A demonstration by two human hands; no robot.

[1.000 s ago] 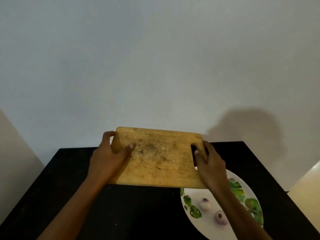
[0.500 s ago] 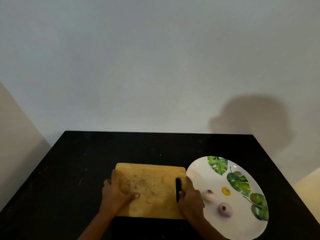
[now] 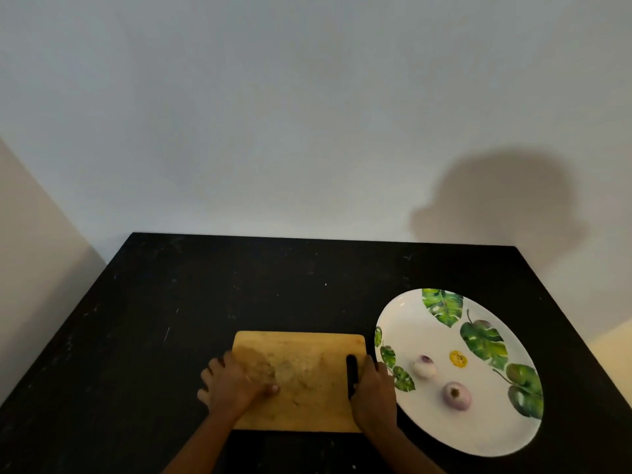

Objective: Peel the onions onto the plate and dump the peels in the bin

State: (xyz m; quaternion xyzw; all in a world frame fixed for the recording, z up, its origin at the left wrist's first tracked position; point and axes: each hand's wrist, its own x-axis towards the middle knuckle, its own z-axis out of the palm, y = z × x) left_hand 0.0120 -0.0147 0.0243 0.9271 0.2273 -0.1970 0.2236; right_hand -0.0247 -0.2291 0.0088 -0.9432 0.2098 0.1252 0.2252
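Observation:
A wooden cutting board [image 3: 307,367] lies flat on the black table [image 3: 205,302]. My left hand [image 3: 232,384] grips its left edge, thumb on top. My right hand [image 3: 372,388] grips its right edge by the dark handle slot. To the right lies a white oval plate [image 3: 427,429] with green leaf prints. Two peeled onions rest on it: a pale one [image 3: 424,366] and a purplish one [image 3: 457,395]. No bin is in view.
A small yellow mark [image 3: 458,358] sits at the plate's middle. A grey wall rises behind the table's far edge. The plate's left rim lies close to my right hand.
The board was held up and tilted above the table; both hands have lowered it flat onto the tabletop beside the plate and still grip its edges.

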